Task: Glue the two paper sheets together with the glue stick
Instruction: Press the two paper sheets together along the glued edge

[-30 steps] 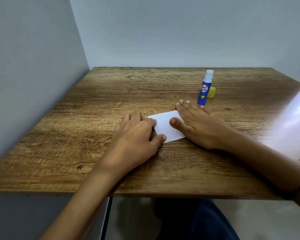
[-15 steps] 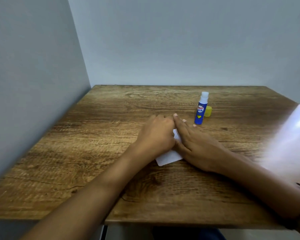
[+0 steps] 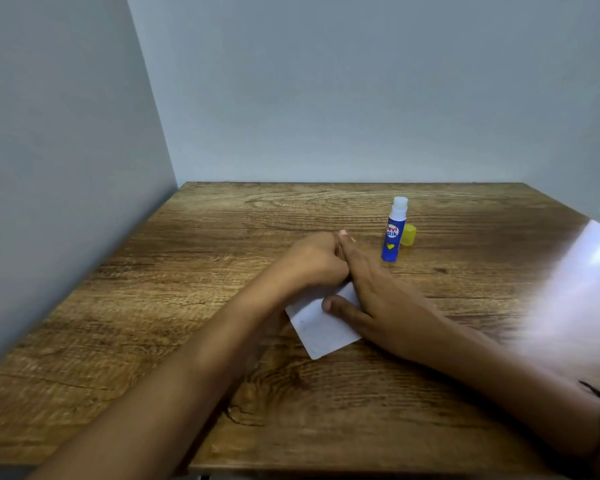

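Head: wooden table (image 3: 153, 323), grey walls (image 3: 361, 98)

both hands (image 3: 317, 258) (image 3: 378, 299) on white paper (image 3: 321, 329), uncapped glue stick (image 3: 394, 233) upright beside yellow cap (image 3: 408, 234) on wooden table (image 3: 222, 237)

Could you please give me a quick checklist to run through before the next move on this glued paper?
1. Paper flat on the table: ok.
2. Right hand pressing flat on the paper: ok.
3. Left hand on the paper's far part: ok; its fingers are hidden.
4. Both sheets aligned: cannot tell, only one white surface shows.
5. Glue stick upright, clear of the hands: ok.
6. Yellow cap back on: not ok, it sits beside the stick.
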The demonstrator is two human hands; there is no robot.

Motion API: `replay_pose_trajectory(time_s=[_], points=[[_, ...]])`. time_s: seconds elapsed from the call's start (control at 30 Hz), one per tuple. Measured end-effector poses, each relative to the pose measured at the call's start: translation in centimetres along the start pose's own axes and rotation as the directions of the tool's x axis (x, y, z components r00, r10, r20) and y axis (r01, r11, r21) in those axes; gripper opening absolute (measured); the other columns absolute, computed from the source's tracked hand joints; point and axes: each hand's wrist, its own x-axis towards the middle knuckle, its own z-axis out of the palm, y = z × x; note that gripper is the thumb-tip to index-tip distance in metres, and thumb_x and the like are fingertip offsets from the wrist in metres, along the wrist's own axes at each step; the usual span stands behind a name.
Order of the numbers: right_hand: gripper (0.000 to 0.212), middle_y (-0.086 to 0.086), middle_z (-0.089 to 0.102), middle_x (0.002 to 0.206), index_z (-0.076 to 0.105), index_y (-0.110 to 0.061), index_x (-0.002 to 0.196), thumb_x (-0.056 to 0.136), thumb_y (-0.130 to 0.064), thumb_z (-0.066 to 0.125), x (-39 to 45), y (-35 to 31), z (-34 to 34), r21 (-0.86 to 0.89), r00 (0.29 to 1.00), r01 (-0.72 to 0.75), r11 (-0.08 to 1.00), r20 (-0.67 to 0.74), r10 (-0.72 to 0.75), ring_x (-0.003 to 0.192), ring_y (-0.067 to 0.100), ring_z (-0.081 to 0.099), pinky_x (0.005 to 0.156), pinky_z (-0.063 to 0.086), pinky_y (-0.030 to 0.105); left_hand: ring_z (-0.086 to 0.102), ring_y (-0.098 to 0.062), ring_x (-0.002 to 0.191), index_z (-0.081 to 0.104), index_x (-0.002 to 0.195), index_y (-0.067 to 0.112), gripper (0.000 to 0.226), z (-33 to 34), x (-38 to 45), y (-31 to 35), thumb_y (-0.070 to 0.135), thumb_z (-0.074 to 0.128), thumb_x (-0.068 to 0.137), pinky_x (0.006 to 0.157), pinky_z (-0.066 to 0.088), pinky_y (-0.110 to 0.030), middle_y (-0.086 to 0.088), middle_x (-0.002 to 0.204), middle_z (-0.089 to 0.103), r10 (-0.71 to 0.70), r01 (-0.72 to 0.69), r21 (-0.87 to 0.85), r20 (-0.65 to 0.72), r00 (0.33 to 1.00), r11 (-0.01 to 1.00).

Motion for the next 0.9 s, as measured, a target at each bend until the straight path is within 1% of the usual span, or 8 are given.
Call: replay_pose_trajectory(time_s=[0.13,0.2,0.27,0.33,0.43,0.5,0.67,0.9], points=[[0.061,0.005,0.051,0.136,0.026,-0.02,0.141,0.088,-0.036,0.051,1.3,-0.5,-0.3,0.254,0.956,-0.044,0.966,-0.269,0.114,0.119,0.02,0.05,0.091,0.044,0.035,0.056,-0.021,0.072,0.057,0.075,0.013,0.004,-1.2,0.3,-1.0,0.015,0.055,0.079,0.058,0.04,-0.028,-0.006,0.078,0.061,-0.001,-0.008,-0.097,-0.087,0.996,0.995],[0.037,0.001,0.065,0.11,0.049,-0.022,0.121,0.086,-0.034,0.055,2.6,-1.0,-0.7,0.519,0.924,-0.09,0.85,-0.276,0.266,0.102,0.015,0.059,0.081,0.05,0.033,0.056,-0.018,0.071,0.054,0.072,0.019,0.009,-2.0,0.8,-1.7,0.012,0.054,0.079,0.055,0.04,-0.026,-0.001,0.077,0.06,0.03,-0.055,-0.156,-0.161,0.986,0.986],[0.011,0.0,0.066,0.085,0.058,-0.023,0.089,0.085,-0.033,0.057,4.4,-1.4,-0.9,0.673,0.9,-0.122,0.729,-0.235,0.367,0.086,0.018,0.063,0.071,0.05,0.033,0.059,-0.018,0.072,0.054,0.074,0.021,0.012,-2.6,1.5,-2.5,0.012,0.052,0.082,0.058,0.043,-0.028,-0.002,0.079,0.062,0.063,-0.12,-0.255,-0.219,0.974,0.959],[0.021,0.001,0.06,0.071,0.054,-0.018,0.07,0.085,-0.033,0.057,6.1,-1.7,-1.0,0.657,0.873,-0.137,0.741,-0.274,0.404,0.076,0.023,0.061,0.064,0.044,0.032,0.061,-0.021,0.074,0.056,0.08,0.015,0.007,-2.6,2.0,-3.2,0.016,0.051,0.085,0.063,0.045,-0.032,-0.006,0.082,0.065,0.078,-0.183,-0.322,-0.312,0.947,0.929],[0.031,0.004,0.054,0.066,0.053,-0.006,0.072,0.087,-0.033,0.054,7.4,-2.0,-0.7,0.547,0.862,-0.105,0.831,-0.367,0.35,0.065,0.018,0.05,0.056,0.035,0.028,0.046,-0.003,0.055,0.052,0.076,0.007,0.018,-1.5,2.5,-4.0,0.018,0.048,0.088,0.05,0.032,-0.017,0.004,0.062,0.053,0.149,-0.316,-0.226,-0.545,0.825,0.921],[0.032,0.001,0.044,0.059,0.047,-0.005,0.066,0.089,-0.028,0.052,7.4,-1.9,-0.5,0.495,0.869,-0.035,0.868,-0.414,0.271,0.058,0.013,0.039,0.049,0.026,0.02,0.042,-0.003,0.05,0.049,0.071,0.007,0.021,-0.6,2.4,-4.2,0.018,0.046,0.09,0.045,0.028,-0.018,0.008,0.055,0.046,0.198,-0.376,-0.157,-0.635,0.747,0.913],[0.03,0.009,0.042,0.059,0.045,0.0,0.064,0.087,-0.018,0.05,7.0,-1.6,-0.8,0.477,0.864,0.054,0.877,-0.463,0.199,0.058,0.013,0.036,0.055,0.029,0.032,0.035,-0.014,0.046,0.039,0.065,0.016,0.03,0.2,2.7,-3.9,0.025,0.046,0.092,0.048,0.027,-0.034,0.006,0.049,0.039,0.273,-0.432,-0.047,-0.711,0.648,0.901],[0.033,0.0,0.041,0.049,0.05,-0.007,0.056,0.086,-0.021,0.053,6.9,-2.5,-1.2,0.408,0.859,0.061,0.911,-0.486,0.16,0.052,0.013,0.036,0.046,0.023,0.023,0.043,-0.021,0.051,0.05,0.064,0.006,0.029,-0.2,2.4,-4.0,0.02,0.049,0.089,0.052,0.03,-0.036,-0.004,0.053,0.05,0.249,-0.398,0.02,-0.809,0.532,0.917]])
